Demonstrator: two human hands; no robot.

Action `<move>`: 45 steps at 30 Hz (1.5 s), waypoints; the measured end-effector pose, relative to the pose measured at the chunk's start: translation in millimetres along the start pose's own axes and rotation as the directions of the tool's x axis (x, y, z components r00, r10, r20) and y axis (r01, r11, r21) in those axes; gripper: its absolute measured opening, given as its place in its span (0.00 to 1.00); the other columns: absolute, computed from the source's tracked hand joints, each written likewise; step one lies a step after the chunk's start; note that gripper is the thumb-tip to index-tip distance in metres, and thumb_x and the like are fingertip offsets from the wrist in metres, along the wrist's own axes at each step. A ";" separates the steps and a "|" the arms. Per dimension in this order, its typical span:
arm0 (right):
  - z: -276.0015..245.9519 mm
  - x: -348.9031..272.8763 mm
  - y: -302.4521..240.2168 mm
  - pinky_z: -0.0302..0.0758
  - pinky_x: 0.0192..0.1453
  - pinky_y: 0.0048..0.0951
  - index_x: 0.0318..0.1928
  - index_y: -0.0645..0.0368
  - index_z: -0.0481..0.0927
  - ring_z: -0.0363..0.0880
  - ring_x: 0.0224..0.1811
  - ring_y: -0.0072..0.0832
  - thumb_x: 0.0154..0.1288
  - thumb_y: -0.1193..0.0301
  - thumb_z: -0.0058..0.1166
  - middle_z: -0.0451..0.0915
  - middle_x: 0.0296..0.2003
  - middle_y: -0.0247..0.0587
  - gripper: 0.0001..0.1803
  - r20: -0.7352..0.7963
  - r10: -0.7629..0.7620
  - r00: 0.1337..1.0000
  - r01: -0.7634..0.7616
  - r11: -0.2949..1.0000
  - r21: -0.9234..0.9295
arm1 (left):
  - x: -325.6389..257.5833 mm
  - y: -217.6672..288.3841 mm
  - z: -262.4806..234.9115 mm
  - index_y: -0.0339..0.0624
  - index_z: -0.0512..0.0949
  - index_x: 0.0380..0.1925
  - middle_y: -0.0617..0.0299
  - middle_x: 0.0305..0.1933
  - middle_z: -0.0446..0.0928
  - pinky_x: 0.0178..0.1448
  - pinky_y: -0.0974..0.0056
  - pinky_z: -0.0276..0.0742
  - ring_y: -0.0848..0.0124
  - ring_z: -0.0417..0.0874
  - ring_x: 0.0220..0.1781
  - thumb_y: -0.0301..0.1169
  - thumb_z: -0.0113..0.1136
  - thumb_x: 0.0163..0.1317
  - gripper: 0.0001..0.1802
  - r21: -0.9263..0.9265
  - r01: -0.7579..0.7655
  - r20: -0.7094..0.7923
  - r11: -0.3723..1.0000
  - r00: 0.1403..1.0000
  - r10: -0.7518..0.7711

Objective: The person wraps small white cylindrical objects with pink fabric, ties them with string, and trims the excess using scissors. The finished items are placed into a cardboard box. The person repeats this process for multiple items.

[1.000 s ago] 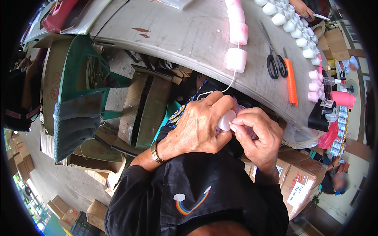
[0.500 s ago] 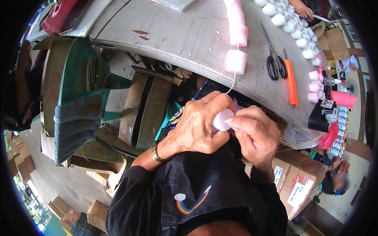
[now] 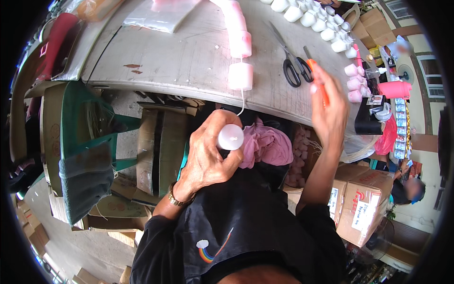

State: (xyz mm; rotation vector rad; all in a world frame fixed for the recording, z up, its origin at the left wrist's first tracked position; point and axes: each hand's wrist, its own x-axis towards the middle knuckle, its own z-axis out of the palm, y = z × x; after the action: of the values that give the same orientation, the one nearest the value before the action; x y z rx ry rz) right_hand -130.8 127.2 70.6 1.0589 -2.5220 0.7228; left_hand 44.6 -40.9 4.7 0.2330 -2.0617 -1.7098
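Note:
My left hand (image 3: 210,149) is closed round a pale pink candle (image 3: 231,137), its round end facing up with a small white wick stub at the centre. A white wick cord (image 3: 243,102) runs from behind this hand to a row of pink-and-white candles (image 3: 240,76) on the table. Over the table edge, my right hand (image 3: 331,106) has its fingers stretched out along an orange-handled utility knife (image 3: 324,94). Thumb and fingers stand apart on either side of the handle. Black-handled scissors (image 3: 295,71) lie just left of the knife.
The grey table (image 3: 189,61) carries strung white candles (image 3: 309,20), short pink candles (image 3: 354,84) and a plastic bag (image 3: 161,14). A pink cloth (image 3: 269,144) lies between my arms. Cardboard boxes (image 3: 357,199) stand at right; a green chair (image 3: 87,151) stands at left.
My right hand has left the candle's wick and moved up and right to the utility knife. My left hand keeps the candle. The view has shifted, and the pink cloth now shows.

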 end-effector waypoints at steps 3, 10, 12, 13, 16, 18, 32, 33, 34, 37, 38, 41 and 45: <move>8.9 15.8 30.5 0.73 0.53 0.41 0.55 0.61 0.77 0.78 0.49 0.44 0.62 0.70 0.59 0.81 0.46 0.47 0.21 0.037 -0.068 0.997 0.077 0.923 -0.376 | 1.0 -0.1 2.0 0.36 0.73 0.36 0.57 0.35 0.76 0.45 0.65 0.74 0.66 0.79 0.37 0.23 0.59 0.44 0.15 0.019 -0.077 -0.006 0.997 0.997 0.077; 42.1 36.1 31.0 0.73 0.54 0.41 0.57 0.62 0.76 0.78 0.51 0.46 0.59 0.66 0.62 0.79 0.50 0.50 0.26 0.164 -0.013 0.986 0.071 0.934 -0.351 | 3.1 -2.7 5.9 0.37 0.74 0.37 0.56 0.37 0.76 0.49 0.64 0.75 0.63 0.80 0.40 0.21 0.59 0.44 0.16 -0.010 -0.153 0.041 0.988 0.987 0.154; 45.9 51.9 31.1 0.73 0.57 0.39 0.57 0.63 0.76 0.78 0.53 0.45 0.60 0.68 0.61 0.77 0.52 0.51 0.25 0.209 0.039 0.977 0.029 0.950 -0.312 | 2.9 -3.9 6.5 0.37 0.74 0.37 0.57 0.38 0.77 0.49 0.64 0.75 0.64 0.81 0.40 0.21 0.58 0.44 0.15 -0.062 -0.144 0.057 0.988 0.987 0.148; 46.9 59.3 32.5 0.72 0.59 0.39 0.58 0.62 0.76 0.77 0.55 0.46 0.57 0.67 0.61 0.75 0.55 0.52 0.27 0.249 0.106 0.963 -0.019 0.944 -0.328 | 2.6 -4.2 6.6 0.38 0.74 0.37 0.58 0.38 0.77 0.49 0.64 0.75 0.66 0.80 0.40 0.21 0.58 0.44 0.16 -0.073 -0.126 0.057 0.989 0.990 0.130; 49.4 75.8 40.9 0.71 0.60 0.40 0.60 0.62 0.74 0.77 0.54 0.47 0.56 0.64 0.60 0.75 0.54 0.54 0.30 0.372 0.111 0.922 0.060 0.906 -0.419 | 2.8 -4.1 6.3 0.38 0.74 0.37 0.58 0.38 0.77 0.48 0.65 0.75 0.66 0.80 0.40 0.21 0.57 0.45 0.15 -0.103 -0.126 0.048 0.987 0.990 0.132; 50.8 81.5 46.3 0.71 0.58 0.44 0.54 0.63 0.77 0.78 0.52 0.48 0.55 0.63 0.58 0.79 0.50 0.53 0.26 0.393 0.114 0.913 0.062 0.911 -0.408 | 3.2 -3.4 5.4 0.38 0.74 0.37 0.59 0.38 0.77 0.48 0.65 0.74 0.68 0.80 0.40 0.22 0.57 0.46 0.14 -0.133 -0.093 0.067 0.987 0.993 0.102; 17.9 -11.3 -43.9 0.72 0.29 0.24 0.60 0.69 0.66 0.73 0.23 0.22 0.68 0.71 0.50 0.76 0.25 0.40 0.23 0.174 0.071 0.982 -0.183 0.558 0.809 | 11.4 -8.0 8.0 0.39 0.74 0.28 0.66 0.25 0.75 0.37 0.70 0.73 0.80 0.74 0.30 0.25 0.67 0.48 0.10 -0.174 0.210 0.227 0.962 0.959 -0.168; 9.6 -10.3 -49.5 0.71 0.28 0.23 0.59 0.69 0.66 0.73 0.23 0.23 0.68 0.70 0.49 0.77 0.26 0.41 0.22 0.003 -0.033 0.999 0.015 0.535 0.845 | 12.2 -8.9 7.6 0.38 0.74 0.26 0.64 0.23 0.73 0.35 0.69 0.72 0.80 0.72 0.28 0.25 0.66 0.47 0.09 -0.214 0.237 0.256 0.947 0.950 -0.180; 3.6 -8.3 -55.4 0.71 0.28 0.23 0.58 0.70 0.67 0.73 0.22 0.24 0.69 0.69 0.48 0.78 0.26 0.43 0.22 -0.108 -0.150 0.983 0.171 0.515 0.840 | 12.1 -9.3 6.7 0.38 0.74 0.25 0.65 0.23 0.73 0.35 0.69 0.72 0.80 0.72 0.28 0.25 0.65 0.47 0.08 -0.225 0.234 0.270 0.946 0.948 -0.170; -0.9 -0.2 -73.7 0.73 0.30 0.31 0.56 0.64 0.68 0.75 0.25 0.29 0.74 0.64 0.46 0.75 0.22 0.38 0.18 -0.265 -0.376 0.888 0.398 0.340 0.852 | 11.8 -10.0 3.1 0.37 0.75 0.25 0.65 0.22 0.74 0.34 0.69 0.72 0.80 0.72 0.28 0.24 0.63 0.45 0.07 -0.232 0.246 0.332 0.941 0.929 -0.161; 6.1 -2.7 -80.7 0.74 0.29 0.30 0.52 0.64 0.70 0.76 0.25 0.29 0.72 0.67 0.49 0.77 0.24 0.39 0.16 -0.265 -0.420 0.868 0.441 0.404 0.802 | 11.7 -9.9 2.2 0.37 0.76 0.25 0.66 0.22 0.74 0.33 0.69 0.72 0.80 0.73 0.27 0.24 0.63 0.44 0.07 -0.205 0.228 0.330 0.952 0.932 -0.152; 21.9 -12.6 -91.7 0.74 0.26 0.26 0.39 0.64 0.79 0.78 0.24 0.25 0.67 0.69 0.58 0.81 0.28 0.44 0.09 -0.062 -0.356 0.933 0.329 0.767 0.551 | 13.2 -9.4 0.8 0.39 0.76 0.24 0.61 0.19 0.79 0.29 0.66 0.78 0.72 0.84 0.23 0.25 0.65 0.43 0.08 -0.231 0.264 0.359 0.936 0.918 -0.170; 23.3 -23.5 -84.2 0.77 0.27 0.30 0.51 0.64 0.70 0.78 0.24 0.29 0.74 0.70 0.45 0.80 0.27 0.44 0.12 -0.384 -0.053 0.922 0.387 0.200 0.900 | 18.2 -9.5 0.2 0.38 0.75 0.23 0.60 0.18 0.78 0.28 0.64 0.77 0.71 0.84 0.23 0.26 0.65 0.43 0.08 -0.144 0.206 0.291 0.968 0.944 -0.158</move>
State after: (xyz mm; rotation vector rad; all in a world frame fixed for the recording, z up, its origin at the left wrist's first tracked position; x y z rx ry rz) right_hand -55.5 77.2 68.3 1.4366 -1.3481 2.3270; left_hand 27.0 -50.1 -0.3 0.1392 -2.1235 -2.1288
